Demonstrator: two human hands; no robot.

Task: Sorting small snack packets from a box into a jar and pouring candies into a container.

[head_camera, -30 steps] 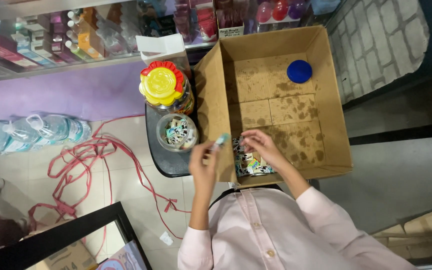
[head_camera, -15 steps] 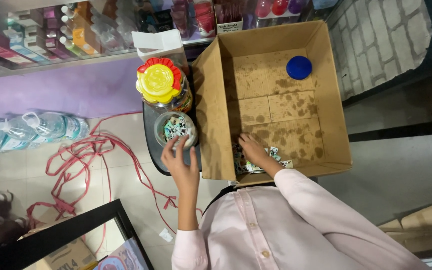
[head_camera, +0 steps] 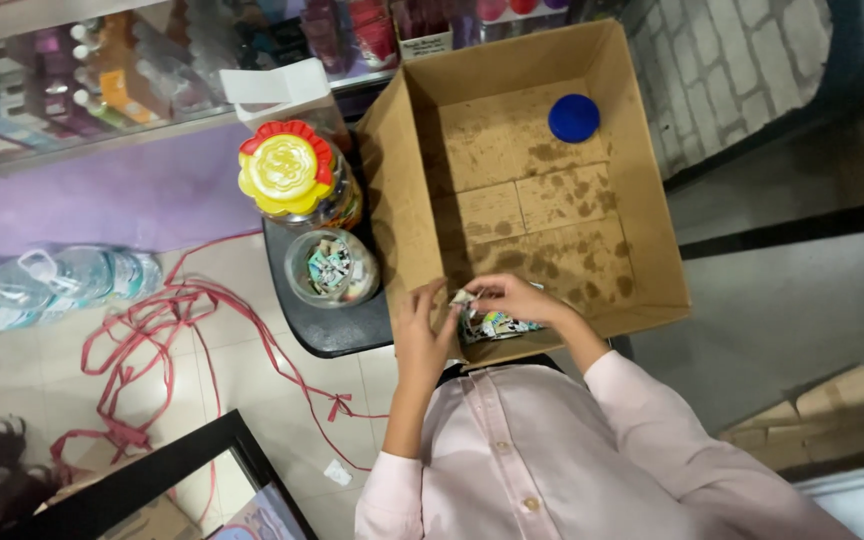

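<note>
A large open cardboard box [head_camera: 652, 230] with a stained bottom stands in front of me. A small heap of wrapped sweets [head_camera: 497, 324] lies in its near left corner. My right hand [head_camera: 517, 298] is over that heap, pinching one small wrapper between its fingertips. At the box's near left wall my left hand [head_camera: 420, 332] reaches toward the same wrapper with fingers apart. An open clear jar [head_camera: 331, 267] holding wrapped sweets sits on a black stool [head_camera: 337, 330] to the left. A blue lid [head_camera: 573, 118] lies in the box's far right corner.
A closed jar with a yellow and red lid [head_camera: 287, 172] stands behind the open jar. A glass shelf of bottles [head_camera: 102, 80] runs along the top. Red cord [head_camera: 182, 330] tangles on the tiled floor, beside water bottles [head_camera: 42, 285]. A dark frame [head_camera: 152, 480] sits lower left.
My left hand has come back from the open jar to the box's near corner. My right hand has lifted a wrapper from the heap.
</note>
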